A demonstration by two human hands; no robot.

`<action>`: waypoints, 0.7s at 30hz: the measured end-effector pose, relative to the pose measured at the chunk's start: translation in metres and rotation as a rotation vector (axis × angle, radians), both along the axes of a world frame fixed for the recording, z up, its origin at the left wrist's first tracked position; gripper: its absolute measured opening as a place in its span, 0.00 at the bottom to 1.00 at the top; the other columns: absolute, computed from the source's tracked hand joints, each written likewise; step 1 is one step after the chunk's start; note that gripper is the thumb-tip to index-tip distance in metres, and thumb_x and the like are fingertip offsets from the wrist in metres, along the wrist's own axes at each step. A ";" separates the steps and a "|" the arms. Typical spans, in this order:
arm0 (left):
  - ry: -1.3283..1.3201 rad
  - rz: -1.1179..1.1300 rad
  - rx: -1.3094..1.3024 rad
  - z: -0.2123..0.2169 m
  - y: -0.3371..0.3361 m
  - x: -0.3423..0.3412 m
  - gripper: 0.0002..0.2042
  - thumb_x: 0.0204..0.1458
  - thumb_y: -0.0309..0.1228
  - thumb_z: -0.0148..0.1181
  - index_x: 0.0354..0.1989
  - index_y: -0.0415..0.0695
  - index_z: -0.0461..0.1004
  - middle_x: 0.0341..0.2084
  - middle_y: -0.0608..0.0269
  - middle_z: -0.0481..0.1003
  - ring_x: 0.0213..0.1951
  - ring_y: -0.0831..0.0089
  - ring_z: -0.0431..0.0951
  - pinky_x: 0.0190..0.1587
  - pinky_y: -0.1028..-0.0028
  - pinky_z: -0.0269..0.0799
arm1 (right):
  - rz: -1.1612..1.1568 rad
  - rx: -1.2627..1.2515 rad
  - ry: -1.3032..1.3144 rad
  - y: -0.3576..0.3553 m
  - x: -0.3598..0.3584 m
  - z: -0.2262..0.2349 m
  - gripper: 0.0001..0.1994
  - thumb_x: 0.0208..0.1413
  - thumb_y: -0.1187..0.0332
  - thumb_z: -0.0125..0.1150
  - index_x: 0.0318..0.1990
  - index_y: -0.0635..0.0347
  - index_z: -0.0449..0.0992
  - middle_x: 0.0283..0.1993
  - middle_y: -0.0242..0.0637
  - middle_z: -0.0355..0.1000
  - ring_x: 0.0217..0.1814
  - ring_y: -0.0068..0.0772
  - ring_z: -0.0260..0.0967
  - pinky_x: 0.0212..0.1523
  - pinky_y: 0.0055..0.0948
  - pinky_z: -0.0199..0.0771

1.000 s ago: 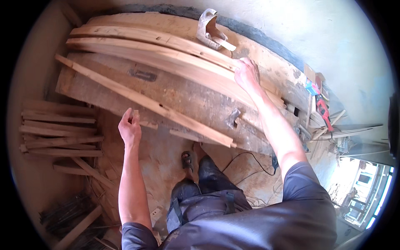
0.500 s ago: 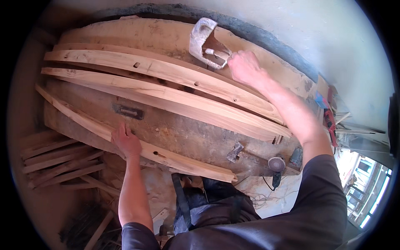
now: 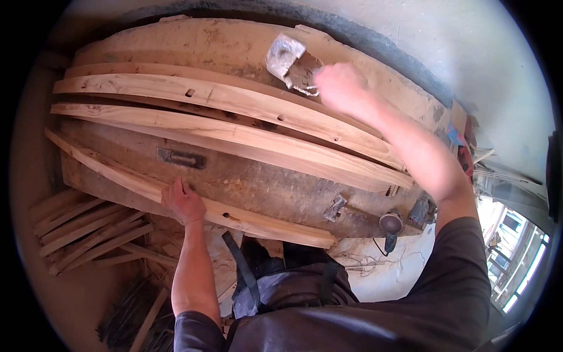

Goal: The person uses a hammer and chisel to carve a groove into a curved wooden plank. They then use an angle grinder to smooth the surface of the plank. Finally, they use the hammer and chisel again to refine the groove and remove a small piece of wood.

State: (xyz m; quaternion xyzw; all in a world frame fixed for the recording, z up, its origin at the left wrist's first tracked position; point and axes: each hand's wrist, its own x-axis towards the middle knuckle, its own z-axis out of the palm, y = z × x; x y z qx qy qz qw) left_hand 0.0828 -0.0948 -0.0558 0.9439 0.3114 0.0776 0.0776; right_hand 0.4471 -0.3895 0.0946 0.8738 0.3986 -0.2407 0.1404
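My right hand (image 3: 342, 86) is closed at the edge of a whitish, crusted, open-sided container (image 3: 285, 57) over the far part of the workbench. The container is tilted and slightly blurred, and my hand hides the part it grips. My left hand (image 3: 183, 202) is wrapped over the near curved wooden piece (image 3: 281, 227), left of its oval slot. This piece lies along the bench's near edge. Between my hands lie two more curved wooden pieces, a middle one (image 3: 234, 135) and a slotted far one (image 3: 234, 102).
Behind the near piece lies a dark rectangular metal-like tool (image 3: 180, 158). A hammer-like tool (image 3: 335, 207) and an angle grinder (image 3: 390, 226) are at the right of the workbench (image 3: 258, 190). Wooden strips (image 3: 88, 234) are stacked at lower left. A wall (image 3: 446, 47) rises behind the bench.
The container in my right hand has tilted, so its opening faces differently. My left hand stays on the near wooden piece. The whole view has shifted slightly.
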 end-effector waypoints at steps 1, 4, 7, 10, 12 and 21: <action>-0.004 -0.006 -0.005 -0.001 0.000 0.002 0.11 0.58 0.30 0.58 0.48 0.47 0.80 0.40 0.59 0.80 0.51 0.53 0.73 0.58 0.50 0.63 | -0.209 0.027 0.079 -0.007 0.018 -0.004 0.11 0.56 0.75 0.56 0.39 0.64 0.85 0.30 0.42 0.79 0.29 0.35 0.78 0.27 0.37 0.76; 0.040 0.014 -0.005 0.002 0.001 -0.002 0.11 0.58 0.30 0.58 0.48 0.47 0.80 0.40 0.59 0.80 0.51 0.53 0.73 0.58 0.50 0.63 | -0.826 0.306 0.427 -0.038 0.049 -0.014 0.19 0.53 0.80 0.49 0.49 0.65 0.83 0.32 0.40 0.80 0.28 0.29 0.74 0.20 0.31 0.66; -0.002 -0.014 -0.007 0.001 -0.002 0.003 0.10 0.59 0.30 0.58 0.47 0.48 0.80 0.40 0.59 0.80 0.50 0.53 0.73 0.58 0.51 0.62 | -1.190 0.527 0.642 -0.086 0.045 -0.022 0.30 0.45 0.83 0.44 0.56 0.62 0.83 0.39 0.39 0.81 0.28 0.28 0.73 0.18 0.25 0.59; -0.007 -0.045 0.036 -0.004 -0.001 -0.004 0.10 0.59 0.30 0.58 0.47 0.48 0.80 0.40 0.59 0.79 0.51 0.53 0.73 0.58 0.51 0.62 | -1.396 0.681 0.815 -0.108 0.020 -0.023 0.39 0.37 0.84 0.41 0.63 0.62 0.78 0.47 0.44 0.80 0.30 0.28 0.72 0.18 0.22 0.58; 0.030 -0.015 -0.010 -0.002 -0.002 -0.004 0.11 0.58 0.30 0.58 0.47 0.48 0.81 0.41 0.59 0.79 0.52 0.53 0.73 0.59 0.51 0.62 | -1.528 0.830 0.924 -0.128 -0.005 -0.032 0.41 0.37 0.82 0.41 0.66 0.63 0.74 0.48 0.45 0.80 0.30 0.28 0.71 0.18 0.22 0.58; 0.043 -0.140 0.032 -0.011 0.010 -0.003 0.19 0.54 0.34 0.60 0.56 0.51 0.78 0.37 0.59 0.81 0.49 0.55 0.74 0.57 0.52 0.65 | -1.494 1.218 1.149 -0.134 -0.228 -0.014 0.35 0.43 0.80 0.47 0.66 0.75 0.69 0.46 0.54 0.79 0.28 0.29 0.72 0.18 0.17 0.62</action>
